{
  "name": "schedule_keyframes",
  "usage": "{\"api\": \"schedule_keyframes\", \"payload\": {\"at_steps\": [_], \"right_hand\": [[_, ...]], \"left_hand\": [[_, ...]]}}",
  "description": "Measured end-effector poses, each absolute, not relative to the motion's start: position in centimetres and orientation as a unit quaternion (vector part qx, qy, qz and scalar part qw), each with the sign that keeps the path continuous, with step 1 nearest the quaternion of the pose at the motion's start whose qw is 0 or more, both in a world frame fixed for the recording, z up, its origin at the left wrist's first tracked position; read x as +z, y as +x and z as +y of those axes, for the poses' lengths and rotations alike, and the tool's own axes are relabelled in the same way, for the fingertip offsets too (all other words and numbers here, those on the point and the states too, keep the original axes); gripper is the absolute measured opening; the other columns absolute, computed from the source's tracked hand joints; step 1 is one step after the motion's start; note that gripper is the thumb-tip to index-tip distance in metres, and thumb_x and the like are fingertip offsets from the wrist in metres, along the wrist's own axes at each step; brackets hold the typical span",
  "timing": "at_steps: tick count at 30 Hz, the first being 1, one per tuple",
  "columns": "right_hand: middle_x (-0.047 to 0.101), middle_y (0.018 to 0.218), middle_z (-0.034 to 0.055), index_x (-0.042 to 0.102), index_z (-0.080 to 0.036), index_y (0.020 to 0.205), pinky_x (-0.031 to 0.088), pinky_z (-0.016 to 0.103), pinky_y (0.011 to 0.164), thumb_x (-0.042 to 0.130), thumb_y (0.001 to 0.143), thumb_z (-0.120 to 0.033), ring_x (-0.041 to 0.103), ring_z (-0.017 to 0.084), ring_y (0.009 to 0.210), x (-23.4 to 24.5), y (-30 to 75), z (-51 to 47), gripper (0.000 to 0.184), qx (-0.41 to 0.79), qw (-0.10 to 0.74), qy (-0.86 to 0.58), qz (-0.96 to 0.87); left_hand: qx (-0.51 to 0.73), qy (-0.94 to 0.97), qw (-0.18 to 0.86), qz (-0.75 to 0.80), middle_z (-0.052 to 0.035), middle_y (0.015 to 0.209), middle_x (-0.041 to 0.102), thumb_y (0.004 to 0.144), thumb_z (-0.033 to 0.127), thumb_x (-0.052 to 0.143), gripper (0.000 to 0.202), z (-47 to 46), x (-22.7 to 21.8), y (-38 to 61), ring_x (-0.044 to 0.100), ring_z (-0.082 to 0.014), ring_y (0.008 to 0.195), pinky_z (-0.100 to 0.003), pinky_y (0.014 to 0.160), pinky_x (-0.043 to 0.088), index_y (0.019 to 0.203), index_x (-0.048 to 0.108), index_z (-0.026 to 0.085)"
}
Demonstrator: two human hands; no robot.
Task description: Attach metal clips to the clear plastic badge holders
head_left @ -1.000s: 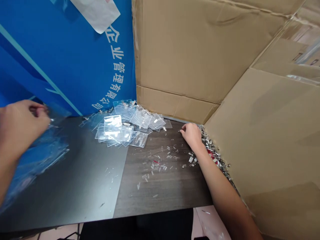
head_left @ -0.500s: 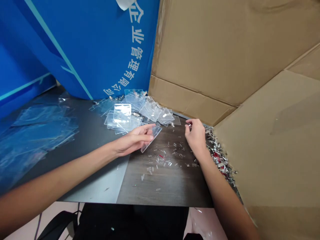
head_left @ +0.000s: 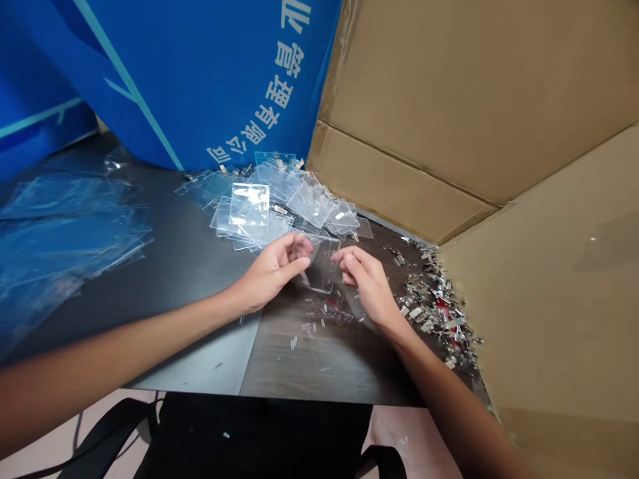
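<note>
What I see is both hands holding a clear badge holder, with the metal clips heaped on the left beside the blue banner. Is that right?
No: the metal clips are heaped on the right, against the cardboard, not beside the blue banner, as the head view shows. The left hand and right hand do hold the clear badge holder.

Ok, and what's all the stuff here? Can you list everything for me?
clear plastic badge holders: many, see-through, heaped at the table's back edge
single badge holder: one, see-through, between the hands
metal clips: many, silver with some red, heaped against the cardboard
plastic bits: many, clear, scattered near the hands
plastic sleeves: several, bluish, piled at left
banner: one, blue with white writing, behind the table
cardboard sheets: several, brown, behind and right
table: one, dark, under everything
left hand: one, at the holder's left
right hand: one, at the holder's right
</note>
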State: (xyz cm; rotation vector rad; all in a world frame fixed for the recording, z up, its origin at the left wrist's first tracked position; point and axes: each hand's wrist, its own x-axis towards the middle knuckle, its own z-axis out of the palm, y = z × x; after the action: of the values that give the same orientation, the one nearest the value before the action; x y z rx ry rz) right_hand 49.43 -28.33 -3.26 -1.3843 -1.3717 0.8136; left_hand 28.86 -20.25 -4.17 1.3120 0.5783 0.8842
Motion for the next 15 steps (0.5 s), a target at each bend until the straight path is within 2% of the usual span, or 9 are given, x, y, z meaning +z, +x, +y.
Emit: {"api": "schedule_keyframes", "payload": {"at_steps": [3,6,9,11,13,15], "right_hand": [[0.043,0.071,-0.0053,0.074,-0.024,0.095,0.036,0.026,0.059,0.076,0.095,-0.04,0.041,0.014,0.064,-3.3,49.0,-28.4,0.016,0.267,0.497,-0.586,-0.582],[0.047,0.07,-0.0047,0.076,-0.025,0.092,0.039,0.029,0.061,0.078,0.094,-0.034,0.042,0.015,0.063,-3.3,49.1,-28.5,0.009,0.166,0.5,-0.592,-0.61],[0.057,0.071,-0.0022,0.079,-0.026,0.09,0.044,0.032,0.063,0.071,0.097,-0.025,0.047,0.016,0.062,-3.1,49.6,-28.6,0.01,0.064,0.495,-0.565,-0.657],[0.061,0.07,-0.0018,0.08,-0.027,0.089,0.045,0.031,0.061,0.067,0.099,-0.02,0.048,0.016,0.059,-3.0,49.9,-28.6,0.017,0.022,0.486,-0.526,-0.698],[0.066,0.07,-0.0013,0.081,-0.027,0.089,0.045,0.031,0.059,0.066,0.102,-0.017,0.05,0.015,0.057,-3.0,50.2,-28.6,0.022,-0.004,0.476,-0.481,-0.736],[0.068,0.07,-0.001,0.081,-0.026,0.091,0.045,0.03,0.057,0.067,0.103,-0.015,0.053,0.015,0.057,-3.0,50.3,-28.6,0.021,-0.023,0.473,-0.44,-0.763]], "left_hand": [[0.422,0.631,0.592,0.27,-0.0027,0.094,0.065,0.089,0.035,0.083,0.022,-20.3,-3.8,28.7,0.06,-0.0194,0.089,-0.035,0.088,0.049,0.094,0.067,0.02],[0.411,0.659,0.572,0.263,-0.0057,0.102,0.07,0.092,0.041,0.082,0.023,-20.5,-3.7,28.5,0.065,-0.0237,0.1,-0.038,0.095,0.05,0.094,0.072,0.021],[0.377,0.66,0.612,0.221,-0.0115,0.124,0.071,0.1,0.061,0.071,0.042,-20.6,-4.1,28.5,0.064,-0.0308,0.125,-0.045,0.112,0.05,0.096,0.079,0.02],[0.351,0.624,0.665,0.212,-0.0134,0.128,0.07,0.103,0.07,0.06,0.055,-20.7,-4.4,28.7,0.063,-0.0327,0.129,-0.049,0.113,0.051,0.094,0.078,0.019],[0.322,0.613,0.688,0.216,-0.0117,0.12,0.069,0.101,0.066,0.066,0.048,-20.8,-4.6,28.8,0.065,-0.0297,0.121,-0.047,0.109,0.054,0.092,0.072,0.019],[0.297,0.632,0.685,0.206,-0.0074,0.114,0.067,0.093,0.051,0.083,0.037,-20.9,-4.7,29.0,0.066,-0.0246,0.113,-0.044,0.106,0.056,0.096,0.064,0.02]]}}
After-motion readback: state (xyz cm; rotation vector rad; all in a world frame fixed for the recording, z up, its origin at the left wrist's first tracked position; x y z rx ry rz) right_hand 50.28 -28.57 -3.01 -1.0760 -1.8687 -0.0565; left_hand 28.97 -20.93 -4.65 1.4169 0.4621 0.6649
